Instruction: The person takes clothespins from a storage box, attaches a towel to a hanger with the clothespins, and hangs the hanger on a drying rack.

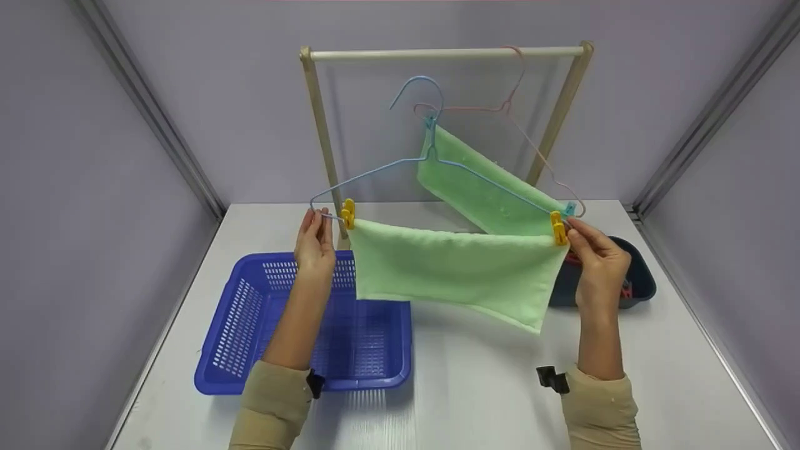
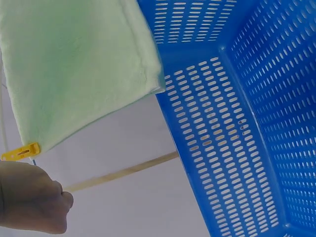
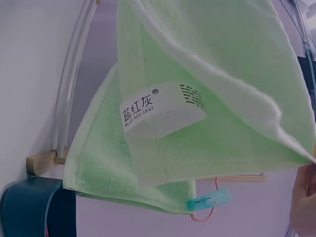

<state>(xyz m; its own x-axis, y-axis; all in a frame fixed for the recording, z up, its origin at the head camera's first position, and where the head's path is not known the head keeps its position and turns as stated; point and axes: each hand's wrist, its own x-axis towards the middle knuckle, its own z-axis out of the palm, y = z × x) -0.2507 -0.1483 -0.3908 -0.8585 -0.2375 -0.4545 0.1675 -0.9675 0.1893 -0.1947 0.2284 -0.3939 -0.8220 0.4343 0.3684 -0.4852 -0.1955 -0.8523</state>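
Observation:
A blue wire hanger (image 1: pixel 375 169) is held up by both hands, one at each lower corner. My left hand (image 1: pixel 315 247) pinches the left end, beside a yellow clothespin (image 1: pixel 348 214). My right hand (image 1: pixel 600 262) pinches the right end next to another yellow clothespin (image 1: pixel 559 229). Between these pins hangs a light green towel (image 1: pixel 456 265), its lower edge slanting down to the right. A white printed label (image 3: pixel 163 111) shows on it in the right wrist view. The blue hook (image 1: pixel 419 79) points up, in front of the rack and below its bar in the head view.
Behind, a second green towel (image 1: pixel 494 181) hangs from a pink hanger (image 1: pixel 512 103) on the rack's bar (image 1: pixel 437 55), with teal clothespins (image 3: pixel 210 199). A blue basket (image 1: pixel 209 350) stands under my left arm. The dark bin (image 1: pixel 644 281) at right holds red clothespins.

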